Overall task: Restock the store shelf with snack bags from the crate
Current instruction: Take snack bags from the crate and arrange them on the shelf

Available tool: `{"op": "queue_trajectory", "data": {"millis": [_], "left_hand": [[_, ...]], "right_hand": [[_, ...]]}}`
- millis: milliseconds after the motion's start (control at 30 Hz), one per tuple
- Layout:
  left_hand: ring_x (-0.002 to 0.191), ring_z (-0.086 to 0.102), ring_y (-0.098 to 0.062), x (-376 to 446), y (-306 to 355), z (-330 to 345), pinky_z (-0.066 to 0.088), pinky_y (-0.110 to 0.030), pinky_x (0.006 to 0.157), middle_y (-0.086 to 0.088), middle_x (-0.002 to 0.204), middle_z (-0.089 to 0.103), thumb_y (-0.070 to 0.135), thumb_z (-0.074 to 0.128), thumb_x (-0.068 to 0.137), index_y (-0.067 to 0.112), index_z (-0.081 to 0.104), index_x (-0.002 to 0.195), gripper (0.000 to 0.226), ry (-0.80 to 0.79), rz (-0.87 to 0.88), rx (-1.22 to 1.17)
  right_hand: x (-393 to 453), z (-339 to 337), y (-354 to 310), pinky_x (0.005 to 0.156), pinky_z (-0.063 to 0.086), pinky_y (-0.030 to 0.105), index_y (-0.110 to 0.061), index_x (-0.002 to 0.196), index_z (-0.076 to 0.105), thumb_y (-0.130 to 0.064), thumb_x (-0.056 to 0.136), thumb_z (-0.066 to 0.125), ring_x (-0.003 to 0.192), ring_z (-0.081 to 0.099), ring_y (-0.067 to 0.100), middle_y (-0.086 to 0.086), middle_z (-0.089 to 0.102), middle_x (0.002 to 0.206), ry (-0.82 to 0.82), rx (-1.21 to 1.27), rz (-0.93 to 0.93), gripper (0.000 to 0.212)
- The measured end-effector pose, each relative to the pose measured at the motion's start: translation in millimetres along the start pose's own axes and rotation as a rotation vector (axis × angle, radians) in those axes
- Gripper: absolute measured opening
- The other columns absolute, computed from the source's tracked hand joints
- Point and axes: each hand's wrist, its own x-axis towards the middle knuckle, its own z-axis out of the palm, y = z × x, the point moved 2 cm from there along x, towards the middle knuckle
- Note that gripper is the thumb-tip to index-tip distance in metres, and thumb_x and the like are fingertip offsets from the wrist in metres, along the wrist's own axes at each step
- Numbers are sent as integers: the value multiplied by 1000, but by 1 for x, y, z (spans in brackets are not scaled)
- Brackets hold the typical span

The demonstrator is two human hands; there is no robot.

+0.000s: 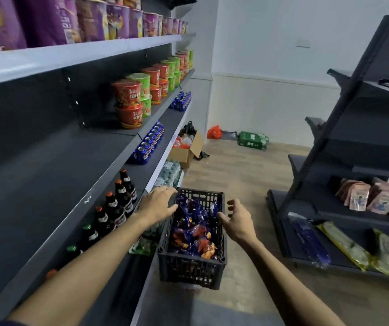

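dark grey metal shelving (47, 161) runs along the left wall, its tiers holding purple cup noodles (90, 20) on top, then red and green noodle bowls (139, 95), then blue cans (150, 143) and a row of brown glass bottles (116, 208). a second dark shelving unit (353, 149) stands to the right, with pink packets (362, 196) on one tier and long yellow-green packs (362, 250) below. between them lies a pale wooden floor (247, 180), where an open cardboard box (186, 149) of wrapped goods sits by the left shelving and a green carton (253, 140) lies near the far wall. a black plastic crate (192, 269) stands on the floor beside the left shelving, filled with blue and orange snack bags (193, 231). the left hand (158, 204) reaches over the crate's left rim, fingers spread and straight, gripping nothing. the right hand (234, 222) hovers above the crate's right rim, fingers loosely curved and wide apart, holding nothing.
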Motion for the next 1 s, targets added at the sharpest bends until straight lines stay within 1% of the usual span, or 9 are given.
{"op": "queue_trajectory", "data": {"millis": [67, 233, 300, 367, 433, 567, 667, 867, 1000], "left_hand": [[110, 57, -14, 31, -7, 13, 53, -31, 85, 4, 124, 59, 44, 60, 89, 27, 54, 130, 45, -16, -6, 3], [108, 58, -15, 108, -26, 45, 54, -34, 84, 5, 121, 59, 46, 59, 90, 26, 52, 131, 46, -48, -45, 42], [110, 58, -16, 132, -33, 60, 53, -34, 85, 4, 122, 58, 46, 59, 90, 26, 51, 132, 47, -64, -66, 34], [112, 57, -17, 154, -39, 77, 52, -35, 87, 4, 123, 58, 45, 59, 89, 27, 51, 133, 48, -78, -85, 22], [112, 56, -18, 174, -44, 89, 51, -36, 87, 2, 124, 58, 45, 57, 90, 27, 50, 133, 47, -102, -99, 5], [112, 56, -19, 208, -52, 108, 50, -36, 90, 1, 122, 59, 43, 59, 90, 25, 50, 134, 49, -131, -106, -11], [114, 56, -21, 228, -63, 124, 49, -39, 91, 0, 124, 58, 41, 62, 90, 23, 50, 135, 50, -179, -129, -36], [110, 58, -24, 263, -94, 156, 51, -38, 85, 0, 119, 58, 41, 64, 87, 23, 52, 133, 50, -265, -115, -98], [107, 58, -20, 283, -104, 183, 51, -35, 81, 1, 121, 58, 39, 63, 88, 23, 52, 132, 48, -308, -106, -117]], "right_hand": [[35, 8, 9, 84, 56, 42, -16, 113, 51, -34, 90, 66, 92, 62, 19, 7, 64, 113, -12, 9, 11, 32], [125, 29, 32, 83, 53, 33, -16, 113, 51, -32, 91, 66, 93, 58, 15, 4, 63, 111, -53, 20, 24, 31], [155, 40, 42, 84, 55, 38, -16, 112, 51, -33, 90, 67, 93, 60, 18, 5, 64, 109, -88, 13, 18, 32], [182, 53, 50, 87, 55, 43, -14, 117, 51, -35, 89, 66, 98, 61, 21, 7, 64, 113, -117, 4, 22, 38], [206, 66, 55, 89, 54, 43, -13, 121, 50, -35, 89, 66, 101, 61, 23, 8, 64, 116, -141, -11, 39, 42], [239, 95, 53, 84, 51, 37, -13, 117, 49, -37, 88, 65, 102, 60, 27, 9, 63, 113, -204, -63, 46, 41], [258, 120, 51, 87, 52, 43, -13, 117, 48, -37, 88, 66, 103, 60, 29, 11, 62, 114, -251, -62, 48, 41], [286, 158, 43, 91, 50, 42, -12, 125, 47, -32, 90, 67, 107, 59, 28, 11, 61, 118, -288, -90, 75, 45], [299, 183, 46, 88, 48, 36, -16, 121, 49, -31, 90, 65, 105, 58, 23, 6, 61, 118, -296, -61, 100, 38]]}}
